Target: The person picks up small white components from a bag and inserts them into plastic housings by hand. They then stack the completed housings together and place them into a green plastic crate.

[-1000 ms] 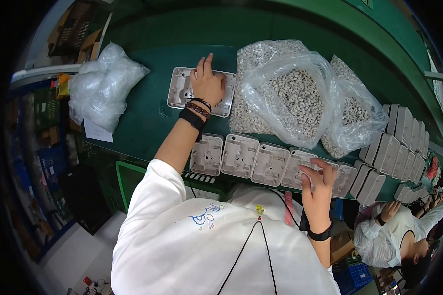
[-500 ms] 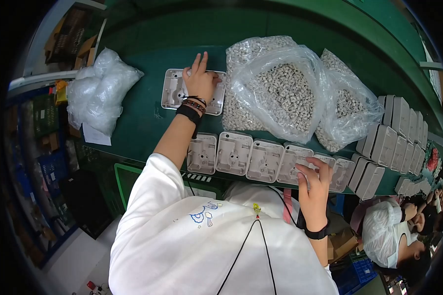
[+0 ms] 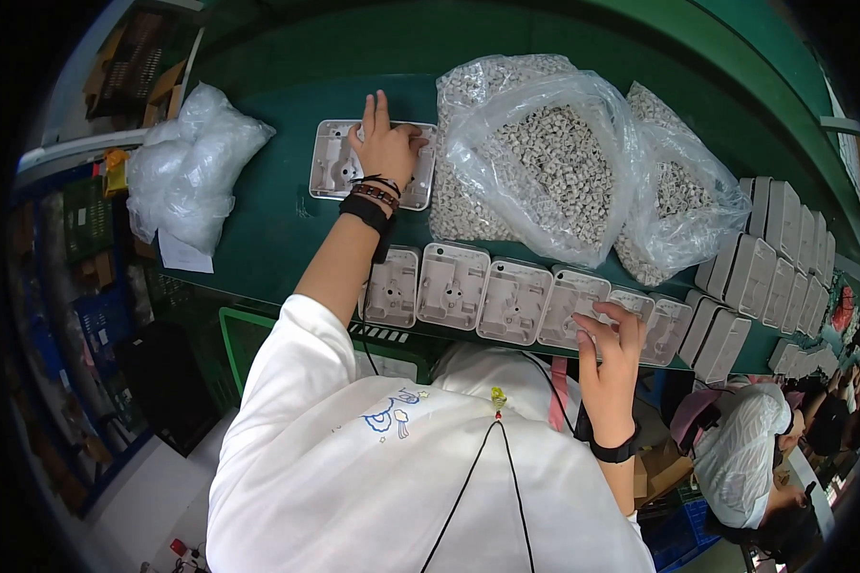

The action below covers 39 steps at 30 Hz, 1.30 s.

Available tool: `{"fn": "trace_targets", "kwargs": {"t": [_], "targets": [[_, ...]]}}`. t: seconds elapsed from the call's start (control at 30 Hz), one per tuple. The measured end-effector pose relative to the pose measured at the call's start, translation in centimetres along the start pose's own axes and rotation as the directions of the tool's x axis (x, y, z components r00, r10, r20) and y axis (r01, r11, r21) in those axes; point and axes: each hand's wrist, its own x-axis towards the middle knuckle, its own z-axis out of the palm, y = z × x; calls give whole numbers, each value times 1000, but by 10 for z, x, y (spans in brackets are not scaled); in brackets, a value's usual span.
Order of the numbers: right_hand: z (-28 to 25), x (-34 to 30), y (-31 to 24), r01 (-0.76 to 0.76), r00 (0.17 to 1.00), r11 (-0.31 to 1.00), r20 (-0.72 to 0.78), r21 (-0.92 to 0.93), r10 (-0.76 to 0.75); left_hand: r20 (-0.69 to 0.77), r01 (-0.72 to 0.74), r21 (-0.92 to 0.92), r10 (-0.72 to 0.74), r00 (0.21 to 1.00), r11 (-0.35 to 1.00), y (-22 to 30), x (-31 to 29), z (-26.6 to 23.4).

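At the far left-middle of the green table, my left hand [image 3: 387, 153] is over a light-grey plastic housing [image 3: 330, 172]. Its index finger and thumb come together at the housing's right side while other fingers stretch forward; anything pinched there is hidden. My right hand [image 3: 610, 349] hovers above the near row, by a grey housing [image 3: 569, 286] with an open cavity. Its thumb and index tips nearly meet, and whatever lies between them is too small to make out. More open housings, such as this one [image 3: 452, 286], stand side by side along the near edge.
Beyond the row lie a large open plastic bag [image 3: 559, 172] of small pale parts and a second such bag [image 3: 678, 191]. Stacked grey housings [image 3: 736, 277] stand at right. A crumpled clear bag [image 3: 196, 162] rests at left. Another person [image 3: 745, 458] sits at lower right.
The whole view has shifted slightly, with the table a little higher in the picture. Both hands keep nearly the same pose and place over the housings.
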Motion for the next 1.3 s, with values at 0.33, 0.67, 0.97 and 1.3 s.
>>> {"fn": "trace_targets", "kwargs": {"t": [0.33, 0.67, 0.97, 1.3], "targets": [[5, -2, 11, -35, 997, 999, 63, -18, 36, -31, 160, -41, -162, 986, 986, -2, -15, -10], [-38, 54, 59, 99, 946, 970, -282, -223, -161, -161, 25, -161, -51, 986, 987, 23, -36, -56], [-7, 184, 206, 128, 991, 896, 10, -425, -137, 114, 11, -538, 60, 992, 843, 141, -133, -122], [12, 208, 226, 185, 978, 903, 164, -387, -130, 225, 56, -750, 174, 959, 659, 168, -171, -148]]}}
